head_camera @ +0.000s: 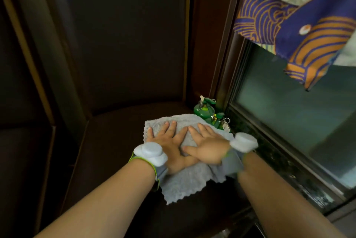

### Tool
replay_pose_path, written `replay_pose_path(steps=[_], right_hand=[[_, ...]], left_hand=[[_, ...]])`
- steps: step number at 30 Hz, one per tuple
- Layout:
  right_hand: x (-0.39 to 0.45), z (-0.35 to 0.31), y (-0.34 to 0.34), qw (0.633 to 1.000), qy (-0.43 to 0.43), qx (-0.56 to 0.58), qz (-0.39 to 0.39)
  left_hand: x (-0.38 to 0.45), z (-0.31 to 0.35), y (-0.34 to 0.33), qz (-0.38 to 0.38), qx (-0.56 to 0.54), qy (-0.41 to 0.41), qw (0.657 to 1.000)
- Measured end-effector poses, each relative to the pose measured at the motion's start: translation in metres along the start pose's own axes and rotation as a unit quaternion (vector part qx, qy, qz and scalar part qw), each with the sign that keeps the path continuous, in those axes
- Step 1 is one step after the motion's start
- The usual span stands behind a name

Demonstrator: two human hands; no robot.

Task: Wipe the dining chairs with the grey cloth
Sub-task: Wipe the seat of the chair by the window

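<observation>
both palms down on the cloth, mid-wipe on the seat

the grey cloth (pixel 189 178) lies spread on the dark seat of the dining chair (pixel 107 141), toward the seat's far right corner, its scalloped near edge trailing back toward the person. the left hand (pixel 169 141) presses flat on it, fingers straight and splayed, and the right hand (pixel 204 145) lies flat beside it, the thumb sides overlapping. neither hand grasps anything; both simply press. two flat palms likely spread the pressure and keep the cloth from bunching as it slides. each wrist carries a pale band (pixel 151 153).

just past the cloth, off the seat's right edge, green bottles (pixel 207 111) stand in the corner by the window frame (pixel 269 141); what they are is hard to tell. patterned fabric (pixel 289 25) hangs at the upper right. the chair's backrest is so dark that its surface is hard to read, the seat's near edge is cut off by the forearms, and the right wrist is motion-blurred.
</observation>
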State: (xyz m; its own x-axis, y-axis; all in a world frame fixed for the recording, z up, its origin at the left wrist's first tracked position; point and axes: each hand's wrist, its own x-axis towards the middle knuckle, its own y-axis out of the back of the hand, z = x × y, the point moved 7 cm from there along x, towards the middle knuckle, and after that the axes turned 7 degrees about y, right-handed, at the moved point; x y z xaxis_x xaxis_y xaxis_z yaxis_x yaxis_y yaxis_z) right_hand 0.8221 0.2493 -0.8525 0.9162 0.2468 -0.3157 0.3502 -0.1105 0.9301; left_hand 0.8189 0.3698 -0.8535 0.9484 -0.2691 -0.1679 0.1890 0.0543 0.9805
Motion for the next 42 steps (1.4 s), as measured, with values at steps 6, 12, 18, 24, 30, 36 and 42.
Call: replay_pose_path(steps=[6,12,18,24,30,36,42], right_hand=[[0.079,-0.004,0.020,0.999,-0.007,0.039,-0.002],[0.124,-0.001,0.038,0.988,0.015,0.153,-0.005],[0.157,-0.002,0.042,0.989,0.002,0.144,0.041],[0.159,0.005,0.049,0.985,0.037,0.161,0.053],[0.122,0.015,0.049,0.973,0.042,0.215,0.067],[0.050,0.029,0.023,0.994,-0.008,0.109,0.017],[-0.032,0.033,-0.014,0.999,-0.029,0.032,0.011]], left_hand=[[0.042,-0.032,0.011,0.045,-0.028,0.044,0.998],[0.071,-0.038,0.011,0.023,-0.003,0.079,0.997],[0.093,-0.040,0.013,0.037,0.026,0.102,0.994],[0.117,-0.042,0.021,0.050,0.029,0.128,0.990],[0.113,-0.040,0.021,0.036,0.047,0.124,0.991],[0.062,0.004,0.005,0.015,0.070,0.039,0.997],[-0.014,0.038,-0.006,0.023,0.031,-0.037,0.999]])
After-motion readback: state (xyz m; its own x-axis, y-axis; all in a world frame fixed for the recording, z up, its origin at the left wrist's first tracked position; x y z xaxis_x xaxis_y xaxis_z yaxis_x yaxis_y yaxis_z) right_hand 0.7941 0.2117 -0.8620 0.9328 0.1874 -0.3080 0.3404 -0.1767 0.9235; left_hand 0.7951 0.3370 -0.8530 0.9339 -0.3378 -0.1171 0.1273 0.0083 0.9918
